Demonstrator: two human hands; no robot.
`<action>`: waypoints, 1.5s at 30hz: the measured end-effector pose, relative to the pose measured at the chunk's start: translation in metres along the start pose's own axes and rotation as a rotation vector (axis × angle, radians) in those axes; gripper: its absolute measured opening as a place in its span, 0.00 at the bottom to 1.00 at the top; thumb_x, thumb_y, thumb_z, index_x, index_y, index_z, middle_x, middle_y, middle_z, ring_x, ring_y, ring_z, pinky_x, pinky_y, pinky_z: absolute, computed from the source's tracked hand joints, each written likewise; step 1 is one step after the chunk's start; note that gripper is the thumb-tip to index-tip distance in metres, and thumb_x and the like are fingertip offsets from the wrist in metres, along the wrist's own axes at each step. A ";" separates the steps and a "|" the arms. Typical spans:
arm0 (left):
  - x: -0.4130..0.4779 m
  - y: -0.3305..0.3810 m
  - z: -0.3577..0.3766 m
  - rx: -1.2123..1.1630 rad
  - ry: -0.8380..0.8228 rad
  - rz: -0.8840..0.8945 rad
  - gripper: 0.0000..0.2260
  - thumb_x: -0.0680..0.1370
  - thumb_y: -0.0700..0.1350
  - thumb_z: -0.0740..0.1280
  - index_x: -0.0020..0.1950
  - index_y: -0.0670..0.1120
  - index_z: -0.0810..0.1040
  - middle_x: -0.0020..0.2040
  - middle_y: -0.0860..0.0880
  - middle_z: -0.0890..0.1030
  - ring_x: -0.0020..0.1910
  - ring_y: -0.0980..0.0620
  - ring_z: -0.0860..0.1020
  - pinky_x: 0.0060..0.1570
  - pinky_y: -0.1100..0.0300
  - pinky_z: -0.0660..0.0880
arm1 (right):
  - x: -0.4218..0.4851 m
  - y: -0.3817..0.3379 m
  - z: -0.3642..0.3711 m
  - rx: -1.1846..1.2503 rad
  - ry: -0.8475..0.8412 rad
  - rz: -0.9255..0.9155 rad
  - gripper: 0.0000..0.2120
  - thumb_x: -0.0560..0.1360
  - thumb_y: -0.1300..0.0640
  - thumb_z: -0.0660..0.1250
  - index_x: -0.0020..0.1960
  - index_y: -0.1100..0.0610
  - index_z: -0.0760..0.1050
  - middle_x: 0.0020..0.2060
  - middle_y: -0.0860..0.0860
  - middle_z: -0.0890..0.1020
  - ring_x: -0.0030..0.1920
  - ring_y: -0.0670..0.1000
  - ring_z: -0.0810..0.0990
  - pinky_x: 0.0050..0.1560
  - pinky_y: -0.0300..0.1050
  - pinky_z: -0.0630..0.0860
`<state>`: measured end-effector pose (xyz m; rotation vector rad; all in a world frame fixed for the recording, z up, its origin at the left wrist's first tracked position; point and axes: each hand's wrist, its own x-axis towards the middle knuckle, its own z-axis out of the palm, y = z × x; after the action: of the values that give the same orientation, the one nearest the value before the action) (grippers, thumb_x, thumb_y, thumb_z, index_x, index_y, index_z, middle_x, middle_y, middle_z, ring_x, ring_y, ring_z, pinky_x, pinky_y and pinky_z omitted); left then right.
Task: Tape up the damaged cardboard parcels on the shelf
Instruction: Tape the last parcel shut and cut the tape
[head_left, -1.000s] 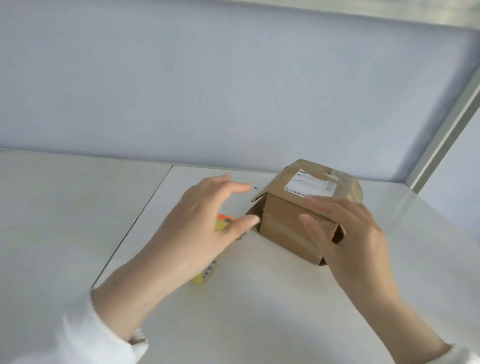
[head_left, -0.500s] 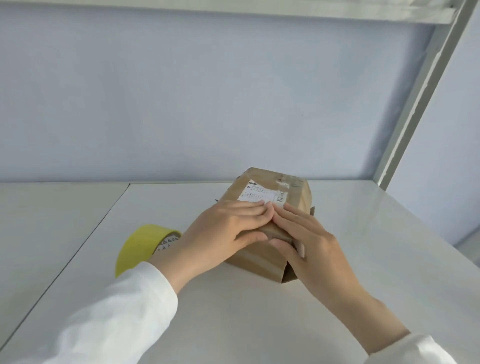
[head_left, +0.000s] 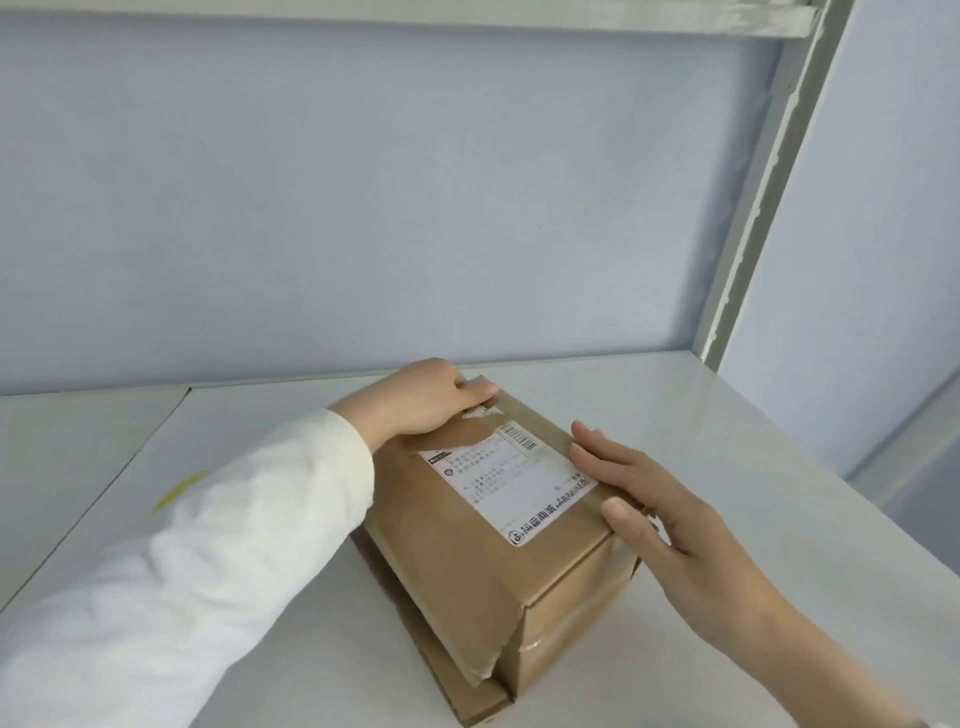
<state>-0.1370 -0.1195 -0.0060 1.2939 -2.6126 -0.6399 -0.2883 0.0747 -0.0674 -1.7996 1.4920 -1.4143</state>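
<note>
As the cardboard parcel (head_left: 447, 561) was gripped by the left hand (head_left: 421, 402), the flat right hand (head_left: 670, 525) was laid against it.

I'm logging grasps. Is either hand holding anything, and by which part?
The left hand grips the cardboard parcel by its far corner; the right hand only rests straight-fingered against its right top edge.

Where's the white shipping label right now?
Head view, centre: the shipping label lies on top of the cardboard parcel, between the left hand and the right hand.
</note>
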 end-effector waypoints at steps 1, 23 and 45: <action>0.003 -0.003 0.003 -0.013 -0.009 -0.003 0.24 0.80 0.58 0.57 0.45 0.38 0.78 0.40 0.43 0.78 0.37 0.49 0.73 0.35 0.59 0.64 | -0.001 0.003 0.003 0.038 0.013 -0.001 0.24 0.71 0.30 0.56 0.63 0.38 0.71 0.67 0.33 0.69 0.70 0.37 0.64 0.64 0.27 0.62; 0.016 0.002 -0.009 -0.253 -0.127 -0.073 0.22 0.81 0.57 0.54 0.51 0.43 0.82 0.49 0.42 0.83 0.45 0.51 0.80 0.55 0.61 0.73 | 0.002 -0.012 0.013 0.155 0.238 0.278 0.14 0.80 0.55 0.56 0.62 0.45 0.73 0.56 0.35 0.75 0.46 0.24 0.72 0.42 0.19 0.67; -0.094 -0.039 -0.020 -0.520 -0.071 -0.146 0.31 0.70 0.73 0.54 0.53 0.52 0.82 0.51 0.51 0.84 0.53 0.50 0.81 0.63 0.54 0.72 | -0.036 -0.023 0.040 -0.437 0.177 -0.049 0.34 0.64 0.22 0.56 0.66 0.34 0.61 0.71 0.46 0.60 0.74 0.53 0.50 0.66 0.44 0.53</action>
<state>-0.0445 -0.0723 -0.0014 1.3036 -2.1872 -1.3026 -0.2391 0.1035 -0.0803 -2.0106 1.9855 -1.3785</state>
